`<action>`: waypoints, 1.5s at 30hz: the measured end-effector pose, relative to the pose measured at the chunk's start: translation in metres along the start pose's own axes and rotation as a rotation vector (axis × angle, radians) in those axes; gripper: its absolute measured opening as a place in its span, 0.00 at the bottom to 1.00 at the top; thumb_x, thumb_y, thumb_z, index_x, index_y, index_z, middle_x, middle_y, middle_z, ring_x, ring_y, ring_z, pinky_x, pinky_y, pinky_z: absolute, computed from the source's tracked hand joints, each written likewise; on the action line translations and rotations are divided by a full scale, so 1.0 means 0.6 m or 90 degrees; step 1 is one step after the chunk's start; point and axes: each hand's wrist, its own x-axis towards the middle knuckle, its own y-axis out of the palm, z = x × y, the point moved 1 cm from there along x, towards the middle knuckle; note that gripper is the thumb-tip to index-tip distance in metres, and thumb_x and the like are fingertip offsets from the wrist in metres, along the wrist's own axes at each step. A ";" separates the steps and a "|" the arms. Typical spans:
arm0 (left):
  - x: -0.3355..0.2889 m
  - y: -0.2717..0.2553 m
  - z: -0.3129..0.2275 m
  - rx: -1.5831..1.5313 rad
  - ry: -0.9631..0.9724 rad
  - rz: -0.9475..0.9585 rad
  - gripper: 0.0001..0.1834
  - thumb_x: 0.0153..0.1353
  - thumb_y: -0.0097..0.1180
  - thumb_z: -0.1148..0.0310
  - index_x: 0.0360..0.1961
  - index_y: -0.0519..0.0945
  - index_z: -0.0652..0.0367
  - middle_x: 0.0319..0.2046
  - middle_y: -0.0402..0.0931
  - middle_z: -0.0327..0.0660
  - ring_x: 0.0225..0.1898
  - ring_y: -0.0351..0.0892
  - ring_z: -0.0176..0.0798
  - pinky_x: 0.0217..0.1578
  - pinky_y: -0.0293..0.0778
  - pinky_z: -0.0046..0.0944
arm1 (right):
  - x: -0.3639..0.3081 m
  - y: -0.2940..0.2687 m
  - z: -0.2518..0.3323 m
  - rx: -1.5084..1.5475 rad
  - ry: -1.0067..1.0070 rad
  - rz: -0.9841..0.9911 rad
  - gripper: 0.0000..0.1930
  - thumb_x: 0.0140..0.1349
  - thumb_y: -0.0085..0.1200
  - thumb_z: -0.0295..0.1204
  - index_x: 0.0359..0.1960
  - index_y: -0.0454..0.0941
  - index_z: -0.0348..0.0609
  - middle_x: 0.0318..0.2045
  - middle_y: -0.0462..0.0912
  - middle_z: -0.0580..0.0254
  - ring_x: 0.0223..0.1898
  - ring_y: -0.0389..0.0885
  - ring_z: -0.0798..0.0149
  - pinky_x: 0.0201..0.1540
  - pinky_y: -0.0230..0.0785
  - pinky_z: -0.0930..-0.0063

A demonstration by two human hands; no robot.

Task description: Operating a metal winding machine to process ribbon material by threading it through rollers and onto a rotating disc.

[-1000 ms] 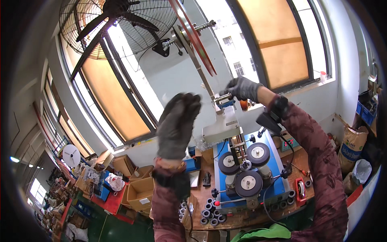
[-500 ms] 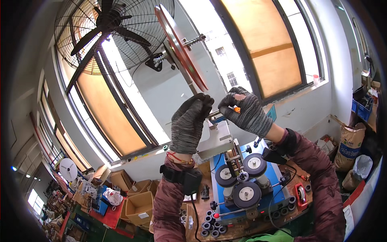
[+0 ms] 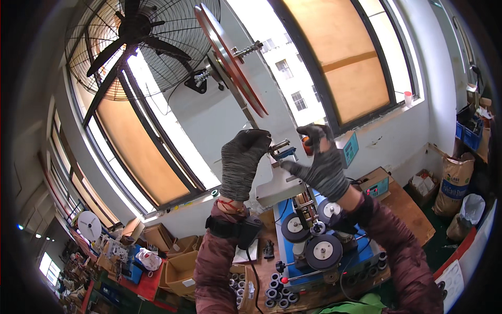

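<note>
My left hand (image 3: 244, 165), in a grey-black glove, is raised beside the roller bracket (image 3: 282, 149) at the top of the machine's upright arm. Its fingers are pinched together, and what they hold is too small or hidden to make out. Just to the right, my gloved right hand (image 3: 325, 170) has its thumb stretched toward the bracket and its forefinger raised apart. A small orange object (image 3: 307, 146), partly covered, sits in this hand's curled fingers; its kind is unclear. Below stands the blue bench machine (image 3: 285, 235) with several black wheels (image 3: 323, 252).
A red-rimmed reel (image 3: 230, 57) hangs above on a wall arm, with a caged fan (image 3: 136, 31) left of it. Behind my right wrist is a teal control box (image 3: 375, 186). Dark rings (image 3: 280, 290) lie on the wooden bench; cardboard boxes (image 3: 180, 269) stand left.
My right hand has moved down, and its thumb and forefinger have spread apart. My left hand has lowered slightly, still pinched. The roller bracket and teal control box show more now.
</note>
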 end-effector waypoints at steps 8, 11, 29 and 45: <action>0.005 0.009 0.009 -0.001 0.024 0.044 0.07 0.52 0.55 0.80 0.33 0.78 0.67 0.31 0.75 0.42 0.32 0.76 0.33 0.36 0.72 0.31 | -0.060 0.084 -0.026 0.054 0.118 -0.147 0.32 0.39 0.68 0.38 0.44 0.68 0.36 0.37 0.68 0.55 0.36 0.72 0.62 0.40 0.69 0.69; 0.004 0.007 0.011 0.020 0.046 0.053 0.06 0.51 0.55 0.80 0.32 0.77 0.68 0.32 0.74 0.42 0.32 0.75 0.34 0.36 0.73 0.31 | -0.063 0.087 -0.018 0.064 0.091 -0.215 0.27 0.41 0.67 0.36 0.42 0.69 0.36 0.34 0.69 0.56 0.31 0.73 0.63 0.35 0.70 0.71; 0.002 0.017 0.019 0.083 0.122 0.053 0.04 0.52 0.54 0.77 0.29 0.79 0.66 0.30 0.72 0.41 0.30 0.74 0.34 0.31 0.71 0.31 | -0.065 0.085 -0.006 0.054 0.117 -0.204 0.25 0.42 0.67 0.34 0.39 0.68 0.37 0.33 0.69 0.59 0.28 0.73 0.69 0.31 0.70 0.75; -0.030 0.056 0.011 0.385 0.341 -0.026 0.07 0.49 0.58 0.78 0.32 0.78 0.61 0.34 0.72 0.42 0.34 0.76 0.37 0.30 0.74 0.33 | -0.067 0.079 -0.012 0.060 0.124 -0.193 0.27 0.39 0.68 0.32 0.42 0.69 0.42 0.35 0.70 0.60 0.32 0.75 0.66 0.34 0.71 0.74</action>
